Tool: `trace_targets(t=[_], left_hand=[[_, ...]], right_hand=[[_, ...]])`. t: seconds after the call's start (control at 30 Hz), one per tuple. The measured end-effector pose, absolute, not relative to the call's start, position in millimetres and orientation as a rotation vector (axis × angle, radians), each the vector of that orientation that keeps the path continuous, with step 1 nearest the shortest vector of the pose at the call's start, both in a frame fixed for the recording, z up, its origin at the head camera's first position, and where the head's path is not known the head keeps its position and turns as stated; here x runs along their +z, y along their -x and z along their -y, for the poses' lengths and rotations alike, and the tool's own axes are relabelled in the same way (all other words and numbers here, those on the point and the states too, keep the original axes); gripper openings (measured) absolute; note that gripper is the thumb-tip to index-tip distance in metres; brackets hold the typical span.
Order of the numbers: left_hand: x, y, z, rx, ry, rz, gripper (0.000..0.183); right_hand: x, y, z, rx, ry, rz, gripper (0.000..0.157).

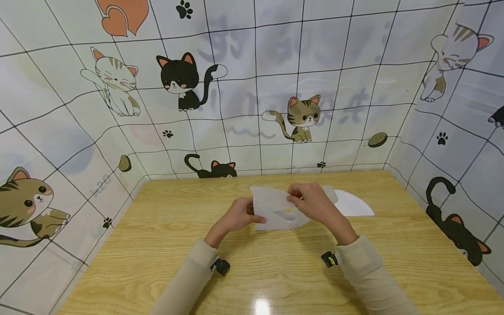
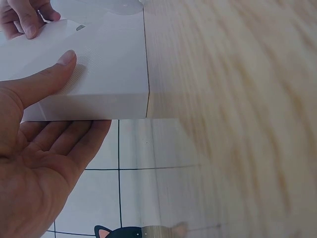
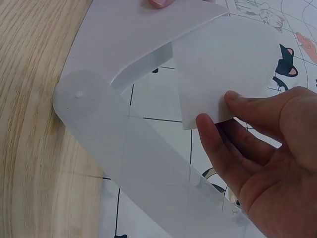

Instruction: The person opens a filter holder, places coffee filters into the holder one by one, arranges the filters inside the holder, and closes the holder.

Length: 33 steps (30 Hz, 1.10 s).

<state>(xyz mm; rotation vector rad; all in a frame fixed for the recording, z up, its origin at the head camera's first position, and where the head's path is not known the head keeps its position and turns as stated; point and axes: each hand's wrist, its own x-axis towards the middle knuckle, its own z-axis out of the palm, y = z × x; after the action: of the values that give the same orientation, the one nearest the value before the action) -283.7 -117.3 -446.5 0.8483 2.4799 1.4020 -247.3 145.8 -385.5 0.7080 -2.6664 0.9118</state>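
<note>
A white case (image 1: 271, 220) with a slanted open side stands over the table, and my left hand (image 1: 239, 214) grips its left end. In the left wrist view the thumb lies on the broad face and the fingers go underneath. My right hand (image 1: 313, 202) pinches a white paper sheet (image 3: 223, 64) between thumb and fingertips at the case's opening. The sheet's far end overlaps the opening in the right wrist view. A translucent cover (image 3: 143, 158), joined at the case's corner by a round pivot, is swung out to the right.
A white fan-shaped paper (image 1: 352, 204) lies on the wooden table (image 1: 271, 271) just right of the case. Behind and on both sides rises a cloth (image 1: 244, 96) printed with a grid and cats. A small dark camera (image 1: 330, 259) is worn at the right wrist.
</note>
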Motion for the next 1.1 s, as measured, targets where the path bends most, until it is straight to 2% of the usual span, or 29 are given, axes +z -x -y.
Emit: trace_targets(t=[0.2, 0.87, 1.1], left_hand=[[-447.7, 284.5, 117.4, 1.41, -0.839, -2.476, 0.039], [-445.8, 281.9, 116.5, 1.427, -0.838, -2.455, 0.039], [-445.8, 282.6, 115.6, 1.433, -0.829, -2.452, 0.04]], right_hand=[[-387.8, 247.6, -145.6, 0.901, -0.729, 2.672, 0.005], [-391.9, 250.0, -140.1, 0.825, -0.783, 2.687, 0.022], [-393.4, 251.0, -138.3, 0.803, -0.798, 2.707, 0.018]])
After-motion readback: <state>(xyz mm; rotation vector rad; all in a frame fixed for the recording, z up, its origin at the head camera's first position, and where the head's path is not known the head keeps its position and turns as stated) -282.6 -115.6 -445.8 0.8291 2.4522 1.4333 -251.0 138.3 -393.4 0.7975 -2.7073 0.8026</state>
